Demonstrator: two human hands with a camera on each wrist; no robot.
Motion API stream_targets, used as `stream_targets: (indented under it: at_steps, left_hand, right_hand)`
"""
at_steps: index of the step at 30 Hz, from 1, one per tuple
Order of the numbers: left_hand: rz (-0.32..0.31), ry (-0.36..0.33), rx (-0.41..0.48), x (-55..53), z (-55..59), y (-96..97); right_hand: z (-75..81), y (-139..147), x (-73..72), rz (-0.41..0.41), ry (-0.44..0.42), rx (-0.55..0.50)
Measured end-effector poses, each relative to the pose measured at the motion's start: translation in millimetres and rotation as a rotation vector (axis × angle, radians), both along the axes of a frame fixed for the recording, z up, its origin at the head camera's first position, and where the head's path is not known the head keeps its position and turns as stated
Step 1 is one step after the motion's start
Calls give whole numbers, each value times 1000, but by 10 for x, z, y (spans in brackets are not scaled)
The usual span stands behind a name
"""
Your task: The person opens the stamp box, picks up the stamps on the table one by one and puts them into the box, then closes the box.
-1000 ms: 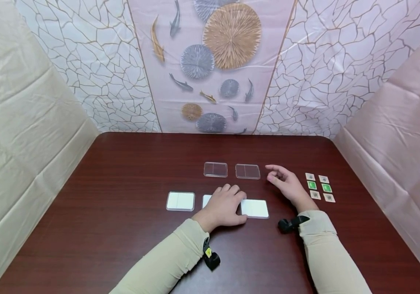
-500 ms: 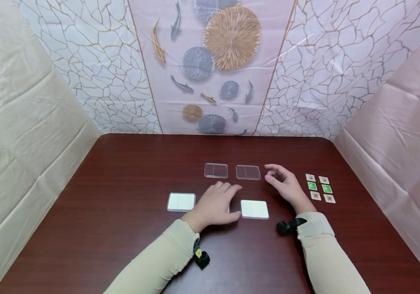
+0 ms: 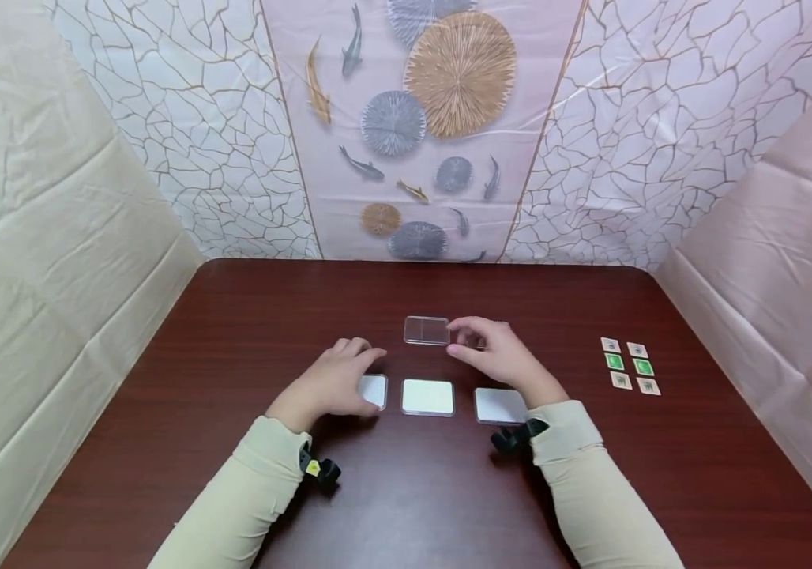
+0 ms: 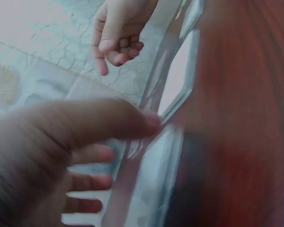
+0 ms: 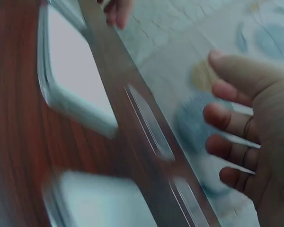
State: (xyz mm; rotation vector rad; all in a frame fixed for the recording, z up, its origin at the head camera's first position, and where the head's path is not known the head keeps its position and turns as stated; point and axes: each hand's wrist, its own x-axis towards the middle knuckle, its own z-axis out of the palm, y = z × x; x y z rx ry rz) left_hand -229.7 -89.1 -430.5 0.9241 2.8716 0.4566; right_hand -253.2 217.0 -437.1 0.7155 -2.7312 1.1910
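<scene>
Three shallow clear cases with white insides lie in a row across the table: a left case [image 3: 374, 390], a middle case [image 3: 428, 397] and a right case [image 3: 500, 405]. My left hand [image 3: 331, 381] hovers over the left case and covers part of it, with thumb and fingers spread apart. Beyond the row my right hand [image 3: 501, 356] reaches inward, its fingertips beside a flat clear lid [image 3: 426, 330]. In the right wrist view, nothing lies between the thumb and the loosely bent fingers [image 5: 227, 146]. Another clear lid is mostly hidden behind this hand.
Several small square tiles lie in two columns at the right of the dark red table [image 3: 292, 316], among them a green tile [image 3: 644, 367]. Patterned cloth [image 3: 221, 134] hangs behind, and plain cloth walls flank the table on both sides.
My left hand has moved left, off the middle case and over to the left one. My right hand has come left toward the left clear lid, covering the other lid.
</scene>
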Motion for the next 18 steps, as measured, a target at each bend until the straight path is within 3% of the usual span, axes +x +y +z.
stream_targets:
  at_steps: [9, 18]
  left_hand:
    - [19, -54, -95, -23, 41, -52]
    - [26, -93, -91, -35, 24, -59]
  right_hand:
    - [-35, -693, 29, 90, -41, 220]
    - [-118, -1157, 195, 99, -6, 478]
